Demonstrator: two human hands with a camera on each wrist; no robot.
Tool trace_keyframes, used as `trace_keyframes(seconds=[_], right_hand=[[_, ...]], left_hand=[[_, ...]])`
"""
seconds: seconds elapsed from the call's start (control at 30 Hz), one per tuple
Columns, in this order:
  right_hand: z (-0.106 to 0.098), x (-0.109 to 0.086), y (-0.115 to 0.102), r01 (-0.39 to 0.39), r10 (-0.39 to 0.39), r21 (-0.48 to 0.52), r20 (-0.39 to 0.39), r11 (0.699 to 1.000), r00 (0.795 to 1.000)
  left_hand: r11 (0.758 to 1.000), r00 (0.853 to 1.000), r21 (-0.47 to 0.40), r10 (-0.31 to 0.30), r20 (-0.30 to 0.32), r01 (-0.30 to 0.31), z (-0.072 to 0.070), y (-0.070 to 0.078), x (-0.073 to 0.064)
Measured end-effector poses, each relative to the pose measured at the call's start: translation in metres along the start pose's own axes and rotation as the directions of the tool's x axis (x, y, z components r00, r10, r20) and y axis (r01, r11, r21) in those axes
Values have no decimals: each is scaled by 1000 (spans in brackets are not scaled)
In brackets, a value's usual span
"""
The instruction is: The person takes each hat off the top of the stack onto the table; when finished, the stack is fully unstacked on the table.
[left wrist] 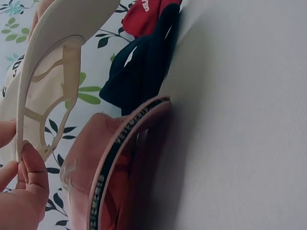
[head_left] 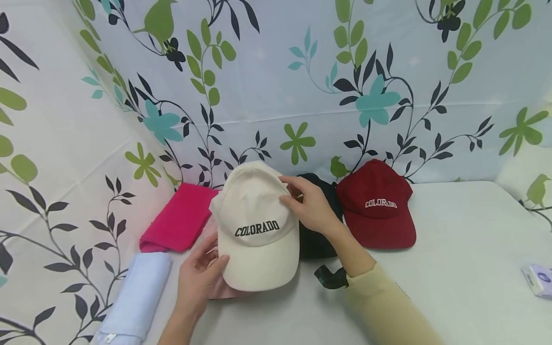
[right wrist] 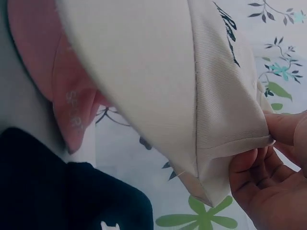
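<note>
A cream baseball cap [head_left: 254, 206] with dark COLORADO lettering is held up between both hands, its brim downward. My left hand [head_left: 200, 273] pinches the brim's left edge between thumb and fingers, which the left wrist view shows from the cap's hollow side. With thumb and fingers, my right hand [head_left: 314, 203] grips the crown's right side; the right wrist view shows a fold of fabric in its pinch. Partly hidden behind the cream cap is a pink cap [left wrist: 88, 158] with a dark lettered band on its brim. A black cap [head_left: 316, 244] is beside it, partly covered by the right hand.
A red COLORADO cap [head_left: 379, 211] stands right of the black one. Folded pink cloth [head_left: 181, 218] and folded light-blue cloth [head_left: 135, 292] lie at left. A small white packet [head_left: 538, 280] is on the white table [head_left: 465, 268] at right. Leaf-patterned fabric [head_left: 267, 86] hangs behind.
</note>
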State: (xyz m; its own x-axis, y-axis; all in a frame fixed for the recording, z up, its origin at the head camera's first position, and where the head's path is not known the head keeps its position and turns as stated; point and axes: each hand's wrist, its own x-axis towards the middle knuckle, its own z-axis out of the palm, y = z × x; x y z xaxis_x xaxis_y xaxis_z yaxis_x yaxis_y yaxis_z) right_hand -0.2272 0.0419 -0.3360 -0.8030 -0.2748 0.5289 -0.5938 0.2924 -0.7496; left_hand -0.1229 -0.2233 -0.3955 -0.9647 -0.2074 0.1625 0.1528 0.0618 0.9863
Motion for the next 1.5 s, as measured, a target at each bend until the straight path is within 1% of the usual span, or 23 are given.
trace_keyframes(seconds=[0.27,0.4,0.53,0.6,0.7,0.87,1.0,1.1,1.23,1.3,1.37,1.5], right_hand=[[-21,-5,2,23,-23,-5,-21,1000,1000],[-30,-7,4,-4,3,-13,-42,1000,999],[-39,-10,5,-28,26,-36,-54,999,998],[-44,-13,5,-37,35,-41,-58,998,998],[-54,-16,6,-56,54,-34,-66,998,996],[-68,-24,12,-100,97,-28,-71,995,993],[-80,-30,18,-117,111,-59,-89,991,990],[-88,-34,20,-123,115,-77,-102,989,988],[-98,-39,23,-138,128,-94,-106,986,986],[-103,-41,24,-150,139,-102,-108,983,984],[-109,-43,26,-157,143,-115,-116,981,983],[-119,-45,30,-150,132,-139,-131,979,983]], left_hand=[[1000,999,3,22,45,-23,16,3,2],[998,995,-28,57,82,-55,24,4,4],[993,986,-70,108,127,-100,32,2,8],[992,983,-71,113,145,-104,37,1,9],[993,981,-80,96,170,-84,46,-1,11],[993,977,-113,43,207,-20,61,-2,11],[975,969,-221,26,246,30,76,-2,12],[963,964,-268,40,262,33,86,-3,13],[985,968,-169,71,240,-31,96,-5,14],[991,969,-123,71,235,-43,101,-5,15],[993,968,-106,68,242,-44,106,-5,16],[993,961,-108,73,267,-46,118,-5,19]])
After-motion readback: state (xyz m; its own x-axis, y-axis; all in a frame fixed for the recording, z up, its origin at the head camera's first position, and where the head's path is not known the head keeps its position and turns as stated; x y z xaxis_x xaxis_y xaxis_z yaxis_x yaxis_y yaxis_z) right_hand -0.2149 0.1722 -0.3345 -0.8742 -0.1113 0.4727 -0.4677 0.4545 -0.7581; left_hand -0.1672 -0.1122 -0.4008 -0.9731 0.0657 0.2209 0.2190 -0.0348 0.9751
